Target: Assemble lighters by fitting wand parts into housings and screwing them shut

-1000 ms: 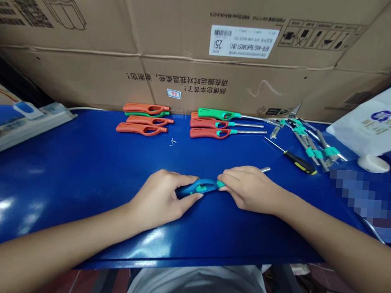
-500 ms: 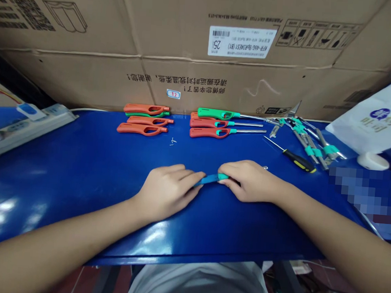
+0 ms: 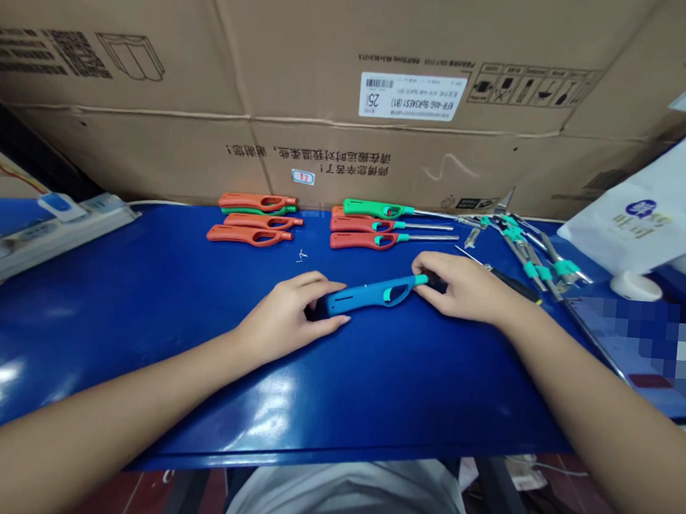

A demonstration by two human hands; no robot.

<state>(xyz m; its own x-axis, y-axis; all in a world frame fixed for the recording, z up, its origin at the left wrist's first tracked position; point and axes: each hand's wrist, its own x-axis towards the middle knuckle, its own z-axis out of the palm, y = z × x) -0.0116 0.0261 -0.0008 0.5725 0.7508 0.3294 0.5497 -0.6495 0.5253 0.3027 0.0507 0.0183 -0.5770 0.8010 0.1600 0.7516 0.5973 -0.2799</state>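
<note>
A blue long-nosed gas lighter point(image 3: 362, 295) is stretched between my hands over the table, its trigger loop and teal trigger facing up. My left hand point(image 3: 288, 308) holds its butt end, with the thumb on the near side and fingers on the far side. At the other end, my right hand point(image 3: 456, 286) is closed around the nozzle just past the teal collar point(image 3: 420, 280); the fingers hide whatever rod is there. Behind the lighter, several tiny screws point(image 3: 301, 255) lie on the blue table point(image 3: 196, 309).
Orange and green lighter casings point(image 3: 250, 236) lie at back left. Red and green lighters with metal rods point(image 3: 363, 241) lie at back centre. Rod assemblies point(image 3: 530, 256) and a black-yellow screwdriver point(image 3: 516, 285) are at right. A cardboard box point(image 3: 312, 49) stands behind; a power strip point(image 3: 84, 225) lies left.
The blue lighter has turned to show its broad side. My right hand has moved up and away, partly covering the screwdriver; my left hand has shifted back slightly. The camera view has tilted up.
</note>
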